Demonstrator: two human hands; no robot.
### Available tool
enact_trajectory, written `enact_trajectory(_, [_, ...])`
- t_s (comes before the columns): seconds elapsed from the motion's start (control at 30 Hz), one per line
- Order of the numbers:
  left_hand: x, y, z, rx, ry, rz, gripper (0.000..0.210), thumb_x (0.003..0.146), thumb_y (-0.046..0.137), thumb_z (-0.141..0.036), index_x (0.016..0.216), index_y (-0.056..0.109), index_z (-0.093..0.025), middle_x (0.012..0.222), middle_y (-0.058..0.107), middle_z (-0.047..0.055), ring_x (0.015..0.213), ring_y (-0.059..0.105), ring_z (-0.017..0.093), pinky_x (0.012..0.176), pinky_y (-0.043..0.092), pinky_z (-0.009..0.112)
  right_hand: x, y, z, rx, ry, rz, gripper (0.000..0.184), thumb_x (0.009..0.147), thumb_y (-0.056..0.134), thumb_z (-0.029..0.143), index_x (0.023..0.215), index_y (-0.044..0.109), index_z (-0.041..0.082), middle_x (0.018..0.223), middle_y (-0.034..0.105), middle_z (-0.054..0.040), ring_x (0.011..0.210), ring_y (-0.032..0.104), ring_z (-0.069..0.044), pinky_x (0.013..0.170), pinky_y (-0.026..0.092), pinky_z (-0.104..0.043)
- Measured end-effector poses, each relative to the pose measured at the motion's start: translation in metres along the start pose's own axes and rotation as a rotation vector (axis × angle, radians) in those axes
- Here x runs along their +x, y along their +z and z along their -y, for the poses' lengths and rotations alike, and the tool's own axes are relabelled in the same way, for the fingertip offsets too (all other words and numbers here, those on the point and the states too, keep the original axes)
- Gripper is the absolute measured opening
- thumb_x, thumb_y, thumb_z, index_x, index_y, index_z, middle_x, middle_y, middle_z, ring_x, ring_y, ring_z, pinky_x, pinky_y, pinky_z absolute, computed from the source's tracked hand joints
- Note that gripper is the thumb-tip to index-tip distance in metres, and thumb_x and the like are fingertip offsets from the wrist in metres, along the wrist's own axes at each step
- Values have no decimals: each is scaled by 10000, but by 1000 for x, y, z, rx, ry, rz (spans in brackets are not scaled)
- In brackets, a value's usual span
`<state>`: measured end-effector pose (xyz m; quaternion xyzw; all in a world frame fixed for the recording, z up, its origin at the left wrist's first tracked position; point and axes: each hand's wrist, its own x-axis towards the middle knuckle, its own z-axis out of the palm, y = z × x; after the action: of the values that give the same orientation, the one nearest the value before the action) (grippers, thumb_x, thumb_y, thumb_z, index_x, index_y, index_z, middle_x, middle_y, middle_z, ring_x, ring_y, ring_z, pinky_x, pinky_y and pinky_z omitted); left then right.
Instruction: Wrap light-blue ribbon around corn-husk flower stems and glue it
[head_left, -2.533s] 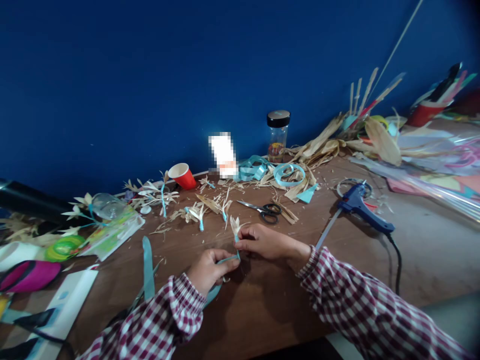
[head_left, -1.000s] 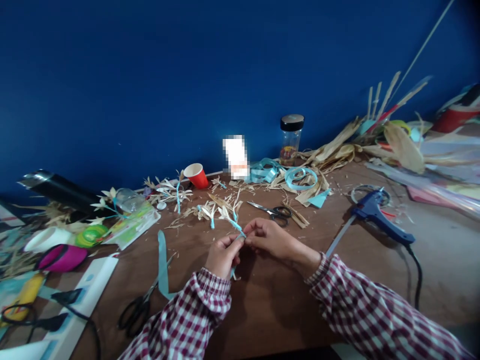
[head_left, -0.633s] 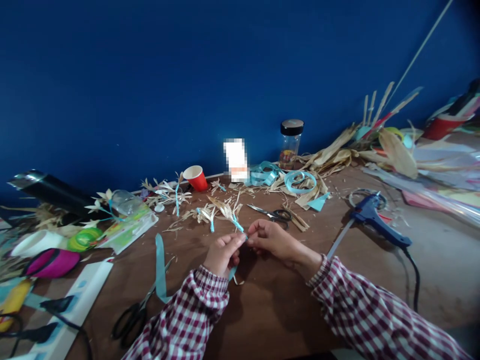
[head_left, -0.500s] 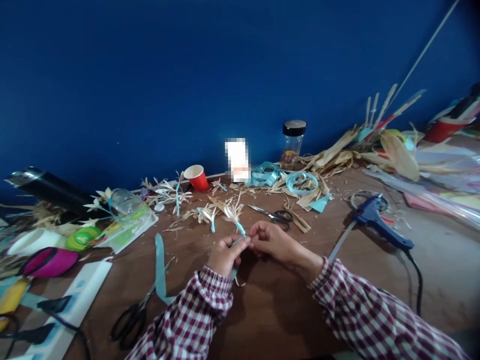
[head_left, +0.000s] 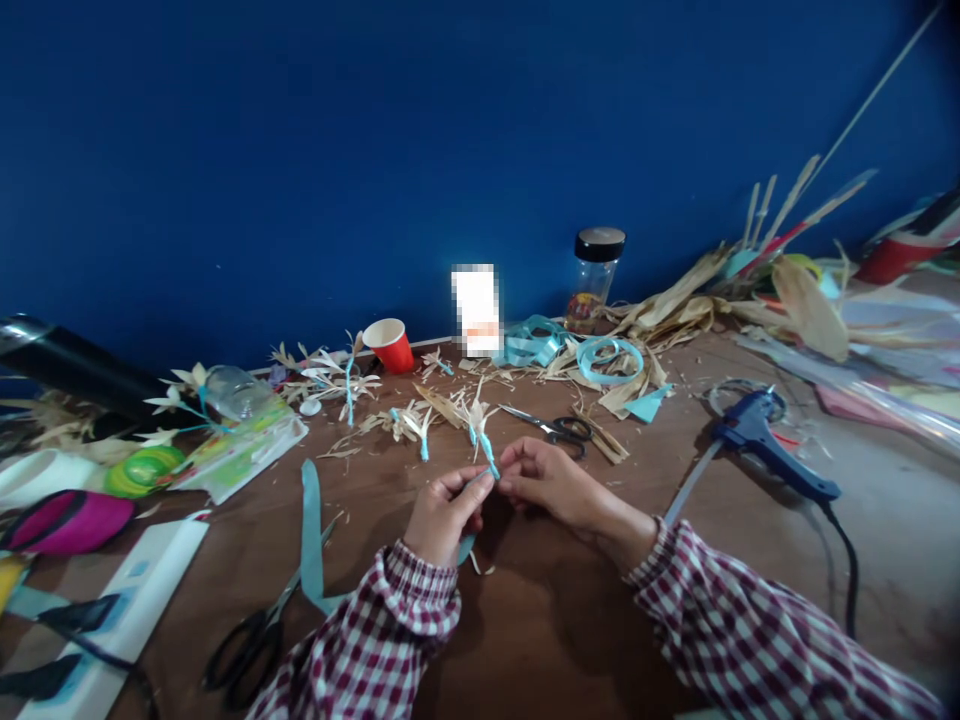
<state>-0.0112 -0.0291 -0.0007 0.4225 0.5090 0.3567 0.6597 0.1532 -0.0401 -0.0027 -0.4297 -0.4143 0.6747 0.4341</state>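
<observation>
Left hand: thumb and fingers pinching the lower stem of the pale dried-husk flower with light-blue wrapped stem.
Right hand: fingers curled, tips at the stem's end; whether they grip it cannot be told.
Flower position: at the fingertips between both hands, tilted, head away from the person.
Change in 2.5 s: flower formerly stood upright above the right fingers; hands now closer together.
Brown wooden desk: carries all items below.
Blue glue gun: right of the right hand, well apart.
Steel scissors with black handles: beside the left sleeve.
Red paper cup: tilted, beyond the hands.
Flat light-blue ribbon: hanging below the left hand, which partly hides it.
</observation>
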Motion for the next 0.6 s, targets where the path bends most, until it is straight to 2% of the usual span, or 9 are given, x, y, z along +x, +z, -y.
enact_trajectory(0.23, [-3, 1, -4, 232, 110, -61, 349, 642, 679, -434, 809, 694, -129, 487, 523, -35, 416, 434, 77, 412, 350, 191, -2, 3, 4, -98, 11, 37, 361, 683, 703, 360, 950, 576, 151, 699, 595, 16, 540, 514, -71, 483, 412, -183])
enact_trajectory(0.43, [-10, 4, -8, 455, 235, -74, 258, 704, 628, -361, 824, 703, -146, 582, 619, 20, 471, 499, 120, 454, 392, 217, -2, 6, 6, -134, 19, 13, 312, 703, 676, 386, 898, 663, 143, 658, 594, 16, 509, 491, -58, 478, 407, -173])
enact_trajectory(0.6, [-17, 7, -13, 519, 371, -227, 249, 731, 616, -384, 839, 690, -171, 718, 684, 60, 646, 613, 193, 590, 457, 259, 0, 1, 2, -122, 11, -86, 280, 680, 690, 376, 836, 657, 145, 608, 579, 26, 488, 490, -64, 453, 390, -177])
